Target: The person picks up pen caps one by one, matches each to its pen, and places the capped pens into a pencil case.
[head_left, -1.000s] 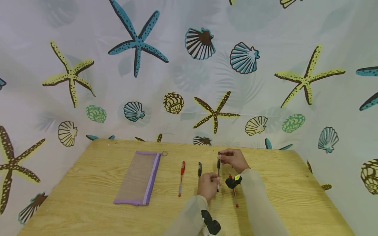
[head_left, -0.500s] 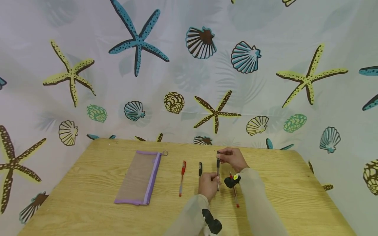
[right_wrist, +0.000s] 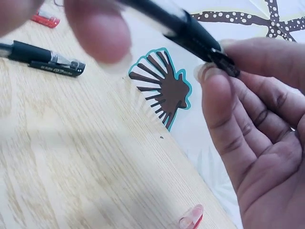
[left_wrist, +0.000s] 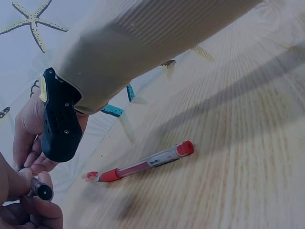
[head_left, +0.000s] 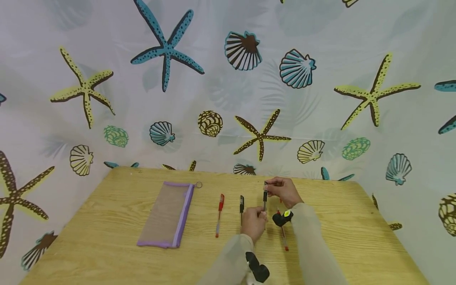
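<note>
Both hands hold one black pen [head_left: 265,196] above the table. My left hand [head_left: 253,223] pinches its lower part between thumb and fingers; the pen's dark round end [left_wrist: 44,192] pokes out in the left wrist view. At the far end, my right hand [head_left: 285,191] pinches the black cap [right_wrist: 202,40] by its clip. Under the right wrist lies a red pen [head_left: 284,237], whose bare tip and red grip [left_wrist: 110,175] show in the left wrist view. A small clear-and-red piece [right_wrist: 191,218] lies by that tip.
Left of the hands, a second black pen [head_left: 242,203] and a capped red pen [head_left: 220,209] lie on the wooden table [head_left: 107,221]. Farther left is a flat mesh zip pouch [head_left: 165,215] with purple edging. A shell-and-starfish curtain [head_left: 228,95] hangs behind the table.
Both hands have shifted slightly right with the black pen. The left hand sits higher on it, covering more of its lower end, and more of the second black pen shows.
</note>
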{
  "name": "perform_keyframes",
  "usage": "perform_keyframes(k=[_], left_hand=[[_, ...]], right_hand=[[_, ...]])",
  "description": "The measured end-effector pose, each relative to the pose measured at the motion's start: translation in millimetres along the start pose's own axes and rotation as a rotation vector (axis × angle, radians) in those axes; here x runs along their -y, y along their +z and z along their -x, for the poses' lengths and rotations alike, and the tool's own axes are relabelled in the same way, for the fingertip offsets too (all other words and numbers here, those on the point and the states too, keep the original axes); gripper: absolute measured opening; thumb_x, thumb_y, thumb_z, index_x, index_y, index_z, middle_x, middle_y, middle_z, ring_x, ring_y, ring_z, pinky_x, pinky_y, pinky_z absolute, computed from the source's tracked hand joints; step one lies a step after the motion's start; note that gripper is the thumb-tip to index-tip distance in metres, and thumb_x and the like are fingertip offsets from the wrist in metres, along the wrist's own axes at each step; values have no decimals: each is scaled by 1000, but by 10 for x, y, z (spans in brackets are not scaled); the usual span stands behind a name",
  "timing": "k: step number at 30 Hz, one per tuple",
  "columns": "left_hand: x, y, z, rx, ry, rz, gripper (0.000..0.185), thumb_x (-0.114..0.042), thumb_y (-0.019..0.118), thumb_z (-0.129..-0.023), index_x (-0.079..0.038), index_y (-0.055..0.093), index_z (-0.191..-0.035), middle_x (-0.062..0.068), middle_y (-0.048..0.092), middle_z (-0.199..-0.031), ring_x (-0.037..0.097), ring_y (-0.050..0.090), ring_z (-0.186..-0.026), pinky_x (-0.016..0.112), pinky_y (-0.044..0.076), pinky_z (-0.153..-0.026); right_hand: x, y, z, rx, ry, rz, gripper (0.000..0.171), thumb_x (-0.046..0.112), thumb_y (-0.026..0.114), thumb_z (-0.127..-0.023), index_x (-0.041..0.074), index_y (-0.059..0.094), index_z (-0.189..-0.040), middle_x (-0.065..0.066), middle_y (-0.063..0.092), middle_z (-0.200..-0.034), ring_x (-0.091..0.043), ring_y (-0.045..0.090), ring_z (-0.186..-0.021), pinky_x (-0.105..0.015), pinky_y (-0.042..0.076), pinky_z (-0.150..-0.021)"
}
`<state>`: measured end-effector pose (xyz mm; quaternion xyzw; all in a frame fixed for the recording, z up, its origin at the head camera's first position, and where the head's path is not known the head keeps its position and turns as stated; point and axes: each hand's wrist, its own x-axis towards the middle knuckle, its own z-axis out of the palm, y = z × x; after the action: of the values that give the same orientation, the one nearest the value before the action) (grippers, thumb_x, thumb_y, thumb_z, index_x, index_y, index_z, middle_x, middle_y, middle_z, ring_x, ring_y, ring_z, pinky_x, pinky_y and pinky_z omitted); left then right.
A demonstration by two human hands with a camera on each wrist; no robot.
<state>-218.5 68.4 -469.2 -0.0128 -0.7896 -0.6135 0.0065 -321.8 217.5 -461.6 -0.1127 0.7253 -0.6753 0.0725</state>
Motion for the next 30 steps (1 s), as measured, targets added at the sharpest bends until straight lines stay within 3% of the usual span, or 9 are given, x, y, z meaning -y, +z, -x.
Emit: perform_keyframes(k=[6,12,17,20,24,27,30], left_hand=[[-41,-26,-33,69,-34,29,23,0,55,-95,7,67,-113,12,68,-80,11,59,-66,24,44,-54],[-22,-49,-58,101,-51,20,23,0,54,-95,6,67,-114,14,69,-85,13,62,-71,24,44,-54],[-20,-54,-63,100,-56,26,24,-1,54,-96,7,67,-114,14,68,-83,11,59,-67,24,45,-54],[-28,-51,-58,93,-59,46,24,1,53,-96,8,66,-115,13,66,-78,9,53,-60,23,41,-51],[-51,-42,-51,91,-69,75,26,1,51,-97,9,64,-118,13,65,-77,9,50,-57,23,40,-50],[-50,-26,-39,79,-67,68,27,0,52,-96,9,64,-119,12,66,-78,9,53,-61,23,42,-52],[-43,-16,-44,62,-52,53,27,0,54,-95,9,64,-118,10,67,-76,8,55,-63,23,42,-53]], right_hand=[[-19,-19,9,14,2,24,39,-1,59,-93,-20,47,-125,2,64,-81,-11,62,-68,-33,55,-72],[-48,-32,11,28,0,77,42,1,58,-94,-15,48,-131,1,62,-82,-14,62,-71,-42,54,-77],[-61,-22,12,24,-6,94,42,4,58,-95,-13,49,-132,2,62,-83,-19,59,-71,-37,50,-69],[-64,-19,15,15,-14,92,41,3,58,-95,-14,49,-131,3,62,-82,-19,57,-69,-33,43,-57],[-70,-19,24,23,-41,47,41,2,57,-95,-17,47,-130,2,62,-83,-17,55,-69,-32,42,-57],[-87,-22,24,38,-55,30,40,1,57,-95,-18,47,-128,1,61,-83,-17,54,-69,-34,46,-64],[-79,-25,18,32,-58,51,38,3,58,-95,-16,50,-128,1,61,-82,-20,55,-68,-36,41,-56]])
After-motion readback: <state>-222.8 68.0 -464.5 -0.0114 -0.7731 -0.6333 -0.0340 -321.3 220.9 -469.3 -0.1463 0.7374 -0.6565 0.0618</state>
